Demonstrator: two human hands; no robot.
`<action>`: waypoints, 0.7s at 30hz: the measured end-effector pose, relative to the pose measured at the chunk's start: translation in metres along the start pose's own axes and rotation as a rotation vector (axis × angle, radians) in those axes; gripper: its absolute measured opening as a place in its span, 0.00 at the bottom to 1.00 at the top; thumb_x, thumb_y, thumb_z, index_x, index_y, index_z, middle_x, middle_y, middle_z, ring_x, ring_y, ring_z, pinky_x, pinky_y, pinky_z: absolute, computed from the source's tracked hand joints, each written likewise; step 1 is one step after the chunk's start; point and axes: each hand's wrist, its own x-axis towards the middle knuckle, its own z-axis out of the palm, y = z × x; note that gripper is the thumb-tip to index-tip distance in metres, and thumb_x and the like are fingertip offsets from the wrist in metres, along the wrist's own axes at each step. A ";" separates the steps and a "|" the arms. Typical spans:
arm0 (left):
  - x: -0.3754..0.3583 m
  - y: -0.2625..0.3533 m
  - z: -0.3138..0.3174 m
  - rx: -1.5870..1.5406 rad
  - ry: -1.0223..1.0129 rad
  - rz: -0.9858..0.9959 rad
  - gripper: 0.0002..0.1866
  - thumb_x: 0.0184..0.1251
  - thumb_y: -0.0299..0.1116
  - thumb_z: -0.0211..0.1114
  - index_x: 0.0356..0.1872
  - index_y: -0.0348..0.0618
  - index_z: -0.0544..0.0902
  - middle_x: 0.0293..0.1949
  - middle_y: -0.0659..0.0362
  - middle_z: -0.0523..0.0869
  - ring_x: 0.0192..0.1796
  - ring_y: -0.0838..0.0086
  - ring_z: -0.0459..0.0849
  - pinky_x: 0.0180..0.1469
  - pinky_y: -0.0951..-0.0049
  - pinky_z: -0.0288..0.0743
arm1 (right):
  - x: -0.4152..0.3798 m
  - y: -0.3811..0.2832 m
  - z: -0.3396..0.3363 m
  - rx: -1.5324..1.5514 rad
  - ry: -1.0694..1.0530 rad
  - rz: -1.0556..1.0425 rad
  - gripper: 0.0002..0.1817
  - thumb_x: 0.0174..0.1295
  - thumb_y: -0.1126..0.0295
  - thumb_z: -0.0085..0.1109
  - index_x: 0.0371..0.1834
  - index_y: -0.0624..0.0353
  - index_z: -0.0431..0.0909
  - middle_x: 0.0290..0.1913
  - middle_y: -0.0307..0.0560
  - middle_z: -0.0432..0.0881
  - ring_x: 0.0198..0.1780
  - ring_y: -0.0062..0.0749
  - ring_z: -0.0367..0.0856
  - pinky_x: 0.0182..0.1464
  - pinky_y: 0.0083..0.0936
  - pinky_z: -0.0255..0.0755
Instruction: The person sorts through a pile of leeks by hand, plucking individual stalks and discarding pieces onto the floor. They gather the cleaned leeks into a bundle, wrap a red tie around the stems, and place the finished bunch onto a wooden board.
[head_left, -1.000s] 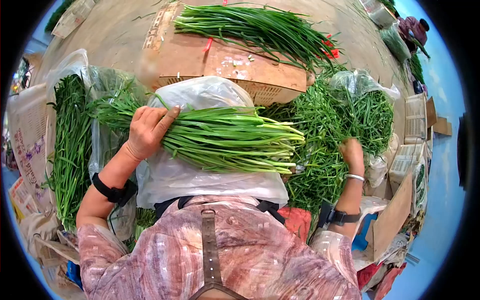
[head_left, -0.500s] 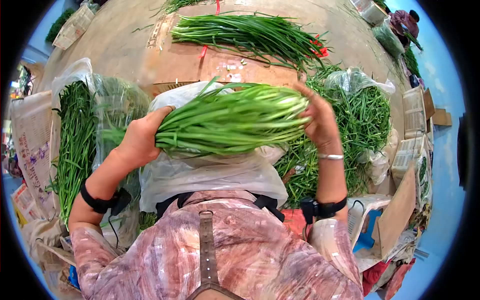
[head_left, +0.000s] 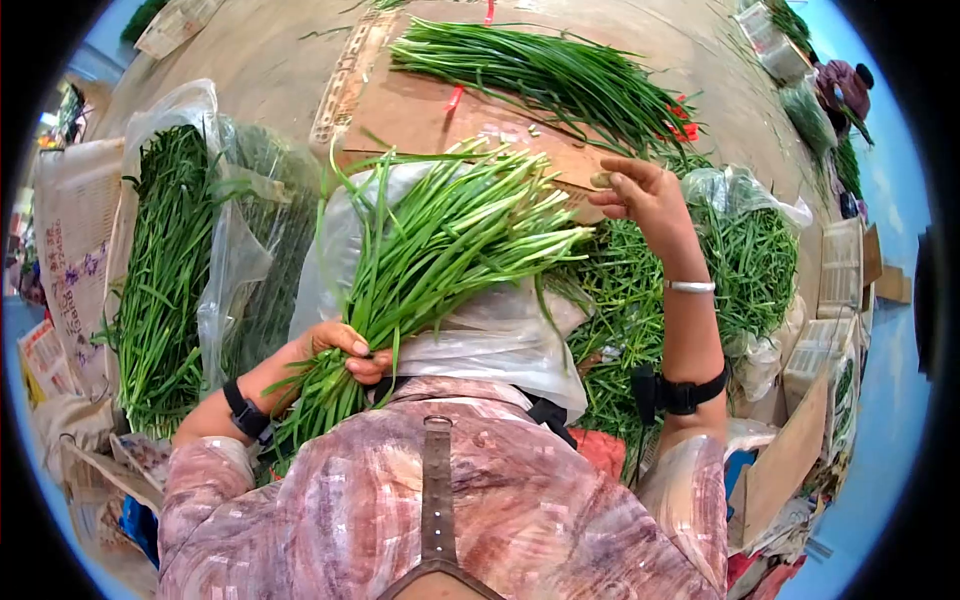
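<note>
My left hand (head_left: 352,352) is wrapped round the leafy lower part of a bunch of garlic chives (head_left: 455,235). The bunch slants up and right over my lap, its pale stem ends fanned out. My right hand (head_left: 640,198) is raised just right of those stem ends, apart from them. Its fingers are loosely bent with gaps between them, and a brownish patch shows at one fingertip. Under the bunch, a whitish plastic sheet (head_left: 470,355) covers my lap.
Ahead, a large pile of chives (head_left: 540,75) lies on a cardboard-topped surface (head_left: 400,115). Bagged chives (head_left: 165,280) stand at left, with loose greens (head_left: 630,300) heaped at right. Crates (head_left: 840,255) line the right side. Another person (head_left: 843,88) is at far right.
My left hand has come down toward my body, tilting the bunch from level to slanted, stem ends up. My right hand has moved away from the stems, which have spread apart.
</note>
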 end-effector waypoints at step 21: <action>0.005 0.006 0.001 0.430 0.114 0.074 0.24 0.46 0.26 0.69 0.47 0.31 0.72 0.26 0.50 0.78 0.20 0.73 0.74 0.22 0.74 0.66 | 0.095 0.006 0.086 -0.844 -0.311 -0.599 0.06 0.55 0.75 0.56 0.31 0.68 0.78 0.31 0.50 0.80 0.34 0.35 0.81 0.37 0.28 0.75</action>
